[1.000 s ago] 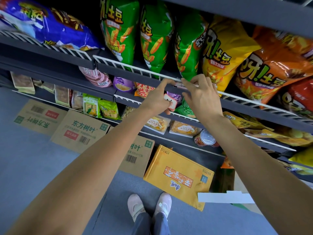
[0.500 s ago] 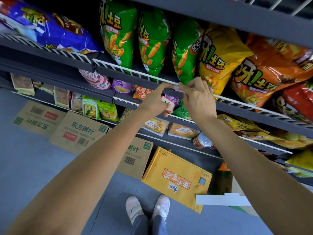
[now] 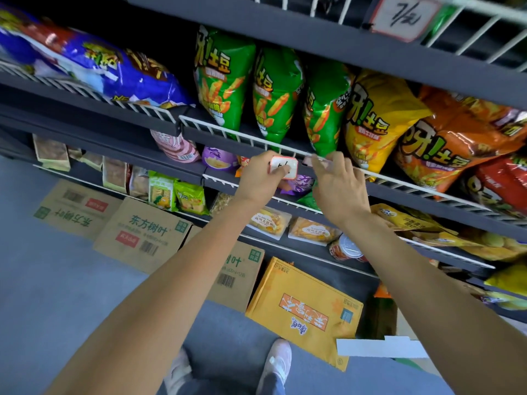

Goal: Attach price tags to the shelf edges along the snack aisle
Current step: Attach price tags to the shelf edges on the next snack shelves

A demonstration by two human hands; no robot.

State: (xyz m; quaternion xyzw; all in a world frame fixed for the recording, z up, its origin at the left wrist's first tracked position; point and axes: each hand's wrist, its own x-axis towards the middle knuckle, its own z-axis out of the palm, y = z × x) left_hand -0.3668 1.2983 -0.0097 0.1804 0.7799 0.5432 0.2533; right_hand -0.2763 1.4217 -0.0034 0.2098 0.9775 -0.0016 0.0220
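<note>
Left hand (image 3: 261, 173) pinching rounded white card price tag (image 3: 283, 167), right hand (image 3: 338, 183) gripping thin white wire shelf rail (image 3: 228, 134)

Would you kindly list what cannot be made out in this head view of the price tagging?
- Price tag: writing blurred, lower left corner covered by left hand.
- Right hand: its grip at the wire rail is motion-blurred; a clip cannot be confirmed.
- Upper shelf tag: cut off by the top edge.

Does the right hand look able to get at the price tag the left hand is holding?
Probably yes. The right hand is at the wire rail just beside the tag in the left hand, with nothing between them.
</note>
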